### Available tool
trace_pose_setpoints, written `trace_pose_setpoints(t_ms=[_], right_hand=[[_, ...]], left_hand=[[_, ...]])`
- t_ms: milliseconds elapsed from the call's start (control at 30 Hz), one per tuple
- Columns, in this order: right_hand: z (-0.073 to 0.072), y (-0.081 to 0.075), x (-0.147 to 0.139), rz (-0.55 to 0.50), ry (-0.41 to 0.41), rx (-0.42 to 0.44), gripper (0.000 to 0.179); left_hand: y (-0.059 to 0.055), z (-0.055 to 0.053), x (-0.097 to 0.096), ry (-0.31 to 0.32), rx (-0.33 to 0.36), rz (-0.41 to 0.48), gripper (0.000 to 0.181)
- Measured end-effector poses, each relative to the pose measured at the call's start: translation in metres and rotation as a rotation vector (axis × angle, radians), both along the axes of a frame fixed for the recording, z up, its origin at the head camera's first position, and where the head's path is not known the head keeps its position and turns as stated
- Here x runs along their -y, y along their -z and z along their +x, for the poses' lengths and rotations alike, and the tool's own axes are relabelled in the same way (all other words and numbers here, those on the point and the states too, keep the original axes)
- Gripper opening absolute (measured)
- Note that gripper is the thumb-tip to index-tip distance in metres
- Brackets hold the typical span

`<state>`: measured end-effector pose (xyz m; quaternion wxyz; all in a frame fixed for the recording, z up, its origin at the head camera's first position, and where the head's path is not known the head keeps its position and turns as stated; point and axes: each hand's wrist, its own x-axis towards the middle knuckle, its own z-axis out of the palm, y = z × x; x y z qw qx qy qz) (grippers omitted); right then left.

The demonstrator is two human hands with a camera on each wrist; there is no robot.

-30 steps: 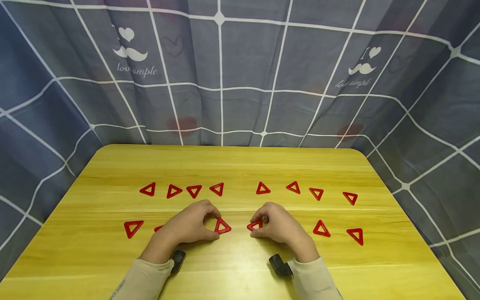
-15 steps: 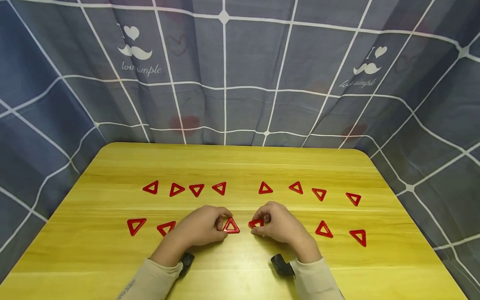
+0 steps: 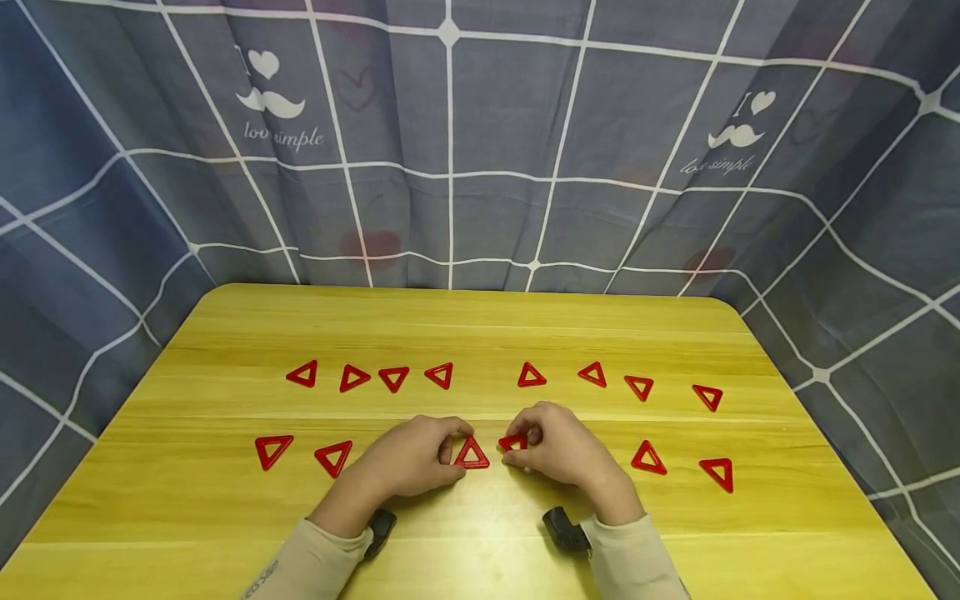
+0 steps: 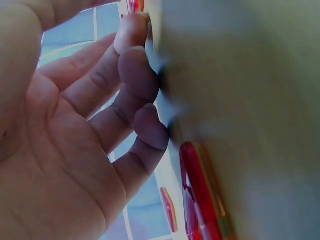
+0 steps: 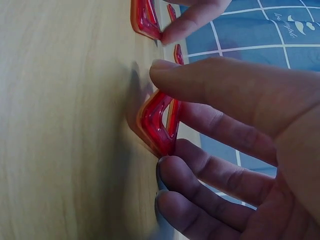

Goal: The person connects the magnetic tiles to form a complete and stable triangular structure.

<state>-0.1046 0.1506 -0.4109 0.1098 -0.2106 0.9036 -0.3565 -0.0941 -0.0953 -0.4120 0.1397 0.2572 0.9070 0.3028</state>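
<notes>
My left hand [image 3: 416,456] pinches a red hollow plastic triangle [image 3: 472,465] between thumb and fingers, one corner pointing away from me. Just right of it, my right hand [image 3: 558,443] pinches another red triangle [image 3: 513,438]; a narrow gap separates the two pieces. The right wrist view shows the right hand's triangle [image 5: 154,126] near the wood, with thumb and fingers at its edges. At the top of that view, the left hand's triangle [image 5: 142,22] appears partly cut off. In the left wrist view, the fingers hide most of the held piece.
Several red triangles lie in a far row, including one triangle [image 3: 532,382]. Nearer ones lie on either side, such as a triangle [image 3: 341,461] by the left forearm and a triangle [image 3: 656,467] on the right. A grey checked curtain [image 3: 487,217] encloses the yellow wooden table [image 3: 480,325].
My left hand has moved right with its triangle, close to the right hand's triangle, uncovering a triangle behind the left wrist. The right hand stays nearly in place; the head view shifted slightly.
</notes>
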Motion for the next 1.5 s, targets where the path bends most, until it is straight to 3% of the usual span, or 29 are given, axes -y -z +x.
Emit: trace_pose_setpoints(t_ms=[200,467,800,1500], right_hand=[[0.000,0.000,0.000,-0.006,0.006,0.004,0.015],[0.000,0.000,0.001,-0.049,0.023,-0.002,0.017],[0.000,0.002,0.003,-0.134,0.029,0.057,0.018],[0.002,0.006,0.013,-0.237,-0.085,0.179,0.024]], left_hand=[[0.001,0.000,0.001,-0.005,0.024,0.013,0.041],[0.001,0.001,-0.001,-0.001,-0.007,0.015,0.037],[0.000,0.001,-0.002,-0.018,-0.010,-0.007,0.036],[-0.001,0.005,-0.005,-0.047,-0.029,-0.029,0.033]])
